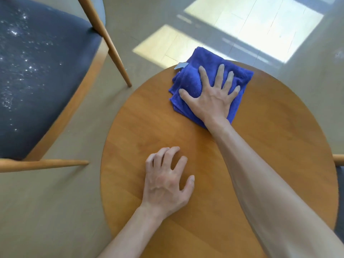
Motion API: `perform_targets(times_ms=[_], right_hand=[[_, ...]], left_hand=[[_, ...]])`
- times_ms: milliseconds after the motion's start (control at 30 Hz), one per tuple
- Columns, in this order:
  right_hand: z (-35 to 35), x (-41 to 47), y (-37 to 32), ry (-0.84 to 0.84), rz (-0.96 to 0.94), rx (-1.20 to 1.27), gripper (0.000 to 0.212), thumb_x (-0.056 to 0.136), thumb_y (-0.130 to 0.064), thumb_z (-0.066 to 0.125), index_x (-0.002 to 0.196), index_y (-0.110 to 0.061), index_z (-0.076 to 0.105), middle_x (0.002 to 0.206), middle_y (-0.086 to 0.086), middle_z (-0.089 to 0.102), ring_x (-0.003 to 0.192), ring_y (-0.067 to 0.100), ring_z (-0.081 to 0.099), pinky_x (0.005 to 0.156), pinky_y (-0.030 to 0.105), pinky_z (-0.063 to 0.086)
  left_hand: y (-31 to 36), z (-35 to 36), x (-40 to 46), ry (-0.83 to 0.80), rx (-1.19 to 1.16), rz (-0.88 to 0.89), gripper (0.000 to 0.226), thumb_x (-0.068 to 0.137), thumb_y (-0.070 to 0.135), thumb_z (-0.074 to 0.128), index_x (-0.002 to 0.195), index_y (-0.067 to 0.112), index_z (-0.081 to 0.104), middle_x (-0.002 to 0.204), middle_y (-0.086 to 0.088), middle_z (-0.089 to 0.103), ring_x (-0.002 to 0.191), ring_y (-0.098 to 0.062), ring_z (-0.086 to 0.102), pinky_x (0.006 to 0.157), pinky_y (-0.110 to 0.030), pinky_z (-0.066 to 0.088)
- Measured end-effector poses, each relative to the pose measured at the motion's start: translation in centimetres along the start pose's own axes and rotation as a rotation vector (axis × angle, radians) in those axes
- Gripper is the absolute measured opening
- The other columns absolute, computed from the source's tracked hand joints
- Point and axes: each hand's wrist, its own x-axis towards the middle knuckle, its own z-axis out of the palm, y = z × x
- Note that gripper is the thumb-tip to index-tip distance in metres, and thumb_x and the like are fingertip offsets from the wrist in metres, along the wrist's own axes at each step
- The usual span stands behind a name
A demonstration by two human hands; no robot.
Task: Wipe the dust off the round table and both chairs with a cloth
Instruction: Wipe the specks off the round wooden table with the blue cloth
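On table, right hand flat on cloth

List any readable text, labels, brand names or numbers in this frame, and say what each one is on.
None can be read.
The small grey tag at the far left edge of the blue cloth shows no legible print; it is too small and blurred.
The round table, the chair's dark seat and the floor carry no visible text.
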Motion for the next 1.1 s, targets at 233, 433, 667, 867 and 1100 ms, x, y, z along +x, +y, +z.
perform_targets(times_ms=[233,433,667,867,1100], right_hand=[[1.0,-1.7,-5.6,-0.013,-0.096,-0.002,0.085,0.078,-0.08,0.037,0.15,-0.039,0.021,0.162,0.011,-0.001,0.147,0.038,-0.005,0.113,0.064,0.0],[1.6,-5.7,-10.7,-0.018,-0.22,-0.016,0.081,0.076,-0.078,0.037,0.147,-0.04,0.029,0.162,0.009,0.006,0.147,0.038,0.001,0.114,0.063,0.002],[2.4,-13.1,-14.2,0.016,-0.378,0.068,0.067,0.075,-0.065,0.049,0.135,-0.035,0.053,0.158,0.01,0.025,0.146,0.037,0.018,0.113,0.061,0.011],[3.4,-21.2,-13.5,0.036,-0.523,0.132,0.059,0.076,-0.057,0.061,0.129,-0.03,0.06,0.156,0.013,0.03,0.146,0.038,0.019,0.112,0.063,0.016],[2.8,-27.9,-8.1,-0.006,-0.637,0.173,0.051,0.085,-0.047,0.055,0.13,-0.025,0.059,0.154,0.008,0.035,0.145,0.033,0.023,0.112,0.061,0.022]], left_hand=[[-6.0,-3.9,-0.9,0.073,-0.037,-0.271,0.04,0.082,0.037,0.052,0.111,0.012,0.064,0.132,-0.009,0.051,0.13,-0.028,0.04,0.108,-0.044,0.029],[-10.1,-6.8,-1.9,0.179,-0.198,-0.564,0.048,0.084,0.04,0.041,0.118,0.01,0.058,0.135,-0.01,0.047,0.129,-0.027,0.039,0.107,-0.045,0.029],[-12.4,-8.9,-1.8,0.317,-0.394,-0.811,0.045,0.085,0.034,0.044,0.118,0.008,0.057,0.127,-0.009,0.052,0.124,-0.022,0.042,0.105,-0.038,0.032],[-11.8,-10.2,-2.7,0.321,-0.39,-0.828,0.047,0.083,0.035,0.043,0.119,0.007,0.057,0.126,-0.011,0.052,0.121,-0.025,0.043,0.102,-0.038,0.035],[-9.2,-11.3,-3.7,0.272,-0.349,-0.769,0.048,0.084,0.037,0.043,0.12,0.008,0.056,0.128,-0.01,0.05,0.122,-0.025,0.043,0.102,-0.041,0.034]])
